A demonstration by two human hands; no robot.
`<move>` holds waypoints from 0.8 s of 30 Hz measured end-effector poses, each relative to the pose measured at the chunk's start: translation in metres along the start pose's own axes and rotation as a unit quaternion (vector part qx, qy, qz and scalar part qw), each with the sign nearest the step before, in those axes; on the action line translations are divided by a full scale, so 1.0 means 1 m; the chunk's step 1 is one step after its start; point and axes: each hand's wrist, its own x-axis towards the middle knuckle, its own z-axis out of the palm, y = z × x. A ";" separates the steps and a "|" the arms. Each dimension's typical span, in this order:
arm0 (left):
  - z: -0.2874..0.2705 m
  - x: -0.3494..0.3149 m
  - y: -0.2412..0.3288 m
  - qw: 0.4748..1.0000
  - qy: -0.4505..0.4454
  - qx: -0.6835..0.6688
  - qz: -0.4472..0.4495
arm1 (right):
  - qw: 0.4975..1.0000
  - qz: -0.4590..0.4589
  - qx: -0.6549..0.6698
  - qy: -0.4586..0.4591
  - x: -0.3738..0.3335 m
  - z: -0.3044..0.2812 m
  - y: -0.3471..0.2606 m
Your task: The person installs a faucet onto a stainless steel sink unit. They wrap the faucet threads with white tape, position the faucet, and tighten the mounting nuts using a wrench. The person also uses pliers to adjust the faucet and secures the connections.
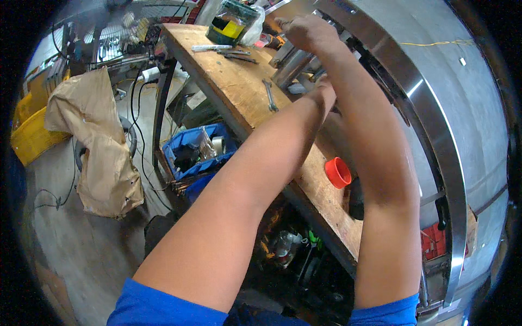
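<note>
My right hand [311, 33] is raised at the top, over the far part of a stainless steel frame [413, 87]. Its fingers are bent, with one pointing left; what they close on does not show. My left hand [325, 87] reaches in under my right forearm, beside a shiny metal tube [292, 68]. The right arm and the metal parts hide its fingers. A combination wrench [269, 95] lies on the wooden workbench [234, 81], left of my left hand. Nearer me on the bench stands a red ring-shaped piece [337, 173], beside a dark object partly behind my right forearm.
A green tub [231, 24] and several slim tools [237, 55] occupy the bench's far end. Under its left edge sits a blue crate [198, 148] of parts. Brown paper [98, 141], a yellow crate [35, 127] and loose black cables are on the left floor. A red crate [433, 242] stands right.
</note>
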 end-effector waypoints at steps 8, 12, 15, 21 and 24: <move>-0.006 -0.002 0.017 1.000 0.011 0.004 -0.019 | 0.983 -0.013 0.069 -0.169 -0.012 -0.026 0.009; -0.010 -0.013 0.025 1.000 0.006 -0.005 -0.029 | 0.993 -0.039 0.086 -0.066 -0.002 -0.018 0.025; -0.013 -0.021 0.027 0.999 -0.007 -0.017 -0.041 | 0.980 -0.081 0.180 -0.020 -0.008 -0.027 0.043; -0.009 0.019 0.009 0.998 0.024 0.050 0.025 | 0.962 -0.116 0.232 0.081 -0.035 -0.045 0.046; -0.010 0.055 -0.006 0.993 -0.018 0.053 0.108 | 0.954 -0.157 0.244 0.081 -0.050 -0.063 0.063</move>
